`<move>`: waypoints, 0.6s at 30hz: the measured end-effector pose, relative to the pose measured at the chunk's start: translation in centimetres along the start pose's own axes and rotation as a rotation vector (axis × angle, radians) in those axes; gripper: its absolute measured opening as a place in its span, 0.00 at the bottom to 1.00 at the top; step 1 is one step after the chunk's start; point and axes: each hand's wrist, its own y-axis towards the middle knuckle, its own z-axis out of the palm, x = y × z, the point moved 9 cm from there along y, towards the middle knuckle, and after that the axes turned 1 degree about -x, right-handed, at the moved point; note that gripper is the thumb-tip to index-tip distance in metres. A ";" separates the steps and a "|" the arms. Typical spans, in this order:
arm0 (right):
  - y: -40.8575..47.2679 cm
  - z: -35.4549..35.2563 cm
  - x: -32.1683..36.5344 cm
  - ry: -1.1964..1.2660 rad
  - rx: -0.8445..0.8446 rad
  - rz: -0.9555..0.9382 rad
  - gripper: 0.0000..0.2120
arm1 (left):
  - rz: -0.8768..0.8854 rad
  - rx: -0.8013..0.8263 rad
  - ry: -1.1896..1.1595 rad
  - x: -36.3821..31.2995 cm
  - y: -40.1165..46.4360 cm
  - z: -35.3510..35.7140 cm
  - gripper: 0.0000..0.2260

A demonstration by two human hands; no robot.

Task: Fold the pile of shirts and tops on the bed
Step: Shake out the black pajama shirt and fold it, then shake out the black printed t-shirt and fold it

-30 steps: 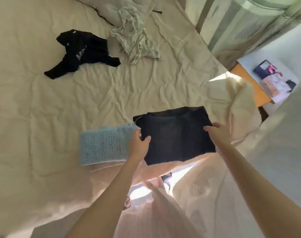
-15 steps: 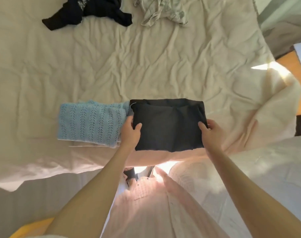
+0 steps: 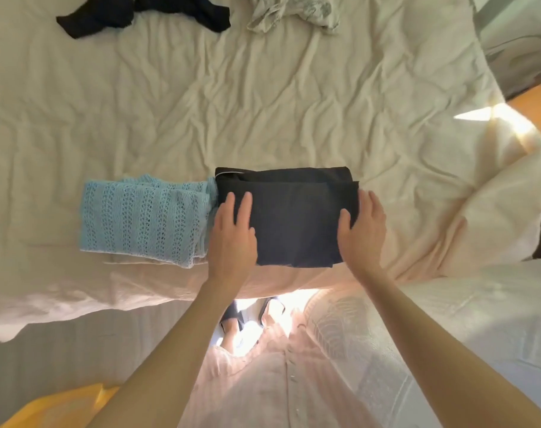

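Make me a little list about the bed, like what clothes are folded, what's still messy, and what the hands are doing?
Folded: dark top, blue knit top, side by side near the bed's front edge
Still messy: black garment and pale crumpled garment at the far side
Left hand: fingers straight, resting flat on the dark top's left side
Right hand: fingers straight along the dark top's right edge, thumb on top
Left to fold: two visible garments

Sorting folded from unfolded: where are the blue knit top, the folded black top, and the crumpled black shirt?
blue knit top (image 3: 145, 219), head view, middle.
folded black top (image 3: 297, 223), head view, centre panel.
crumpled black shirt (image 3: 108, 13), head view, bunched body.
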 end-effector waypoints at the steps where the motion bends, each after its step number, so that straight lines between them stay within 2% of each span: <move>1: -0.8 0.5 2.3 -0.125 -0.009 -0.251 0.23 | 0.084 0.044 0.087 -0.8 -0.4 1.3 0.29; 3: -2.8 3.9 4.1 -0.364 0.133 -0.657 0.26 | 0.178 0.174 0.216 -0.8 -0.7 4.3 0.32; 4: -3.1 5.7 3.4 -0.456 0.231 -0.744 0.29 | 0.190 0.230 0.256 -0.3 -0.5 5.4 0.33; 7: -1.5 8.5 0.9 -0.587 0.470 -0.698 0.35 | 0.166 0.376 0.303 1.3 0.6 7.6 0.32; 11: -0.7 8.3 2.0 -0.607 0.551 -0.604 0.34 | 0.116 0.476 0.282 0.2 1.5 7.1 0.30; 13: -1.4 6.6 4.2 -0.531 0.495 -0.568 0.32 | 0.091 0.448 0.211 -0.3 1.2 5.2 0.28; 18: -5.9 2.5 11.3 -0.299 0.401 -0.590 0.29 | 0.056 0.215 -0.025 0.8 -2.4 -4.2 0.23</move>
